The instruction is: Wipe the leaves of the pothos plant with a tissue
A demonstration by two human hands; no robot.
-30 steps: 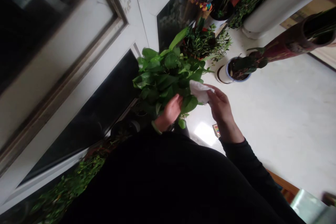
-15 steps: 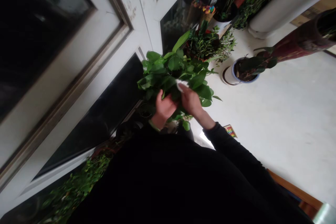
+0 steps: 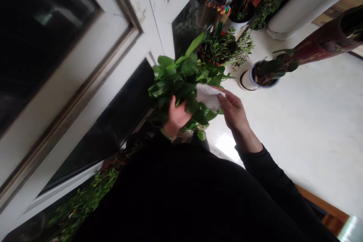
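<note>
A bushy potted plant with broad glossy green leaves (image 3: 188, 69) stands in front of me by the window frame. My left hand (image 3: 179, 116) is at its near side, thumb stretched up and apart; the fingertips go behind a leaf and are partly hidden. Between the thumb and fingers of my right hand (image 3: 236, 111) is a crumpled white tissue (image 3: 210, 96), spread out over the plant's right side. The tissue covers some leaves, and whether it touches them I cannot tell. The plant's pot is mostly hidden below the foliage.
White-framed window panels (image 3: 119, 51) run along the left. A small-leaved plant (image 3: 222, 47) grows just behind, and a white pot with a blue rim (image 3: 262, 77) stands on the pale floor. Farther right are a tall dark red vase (image 3: 320, 47) and a thick white pipe (image 3: 300, 3).
My right hand has drawn back to the right, off the leaves, and the tissue now shows more fully. My left hand has stayed in nearly the same place.
</note>
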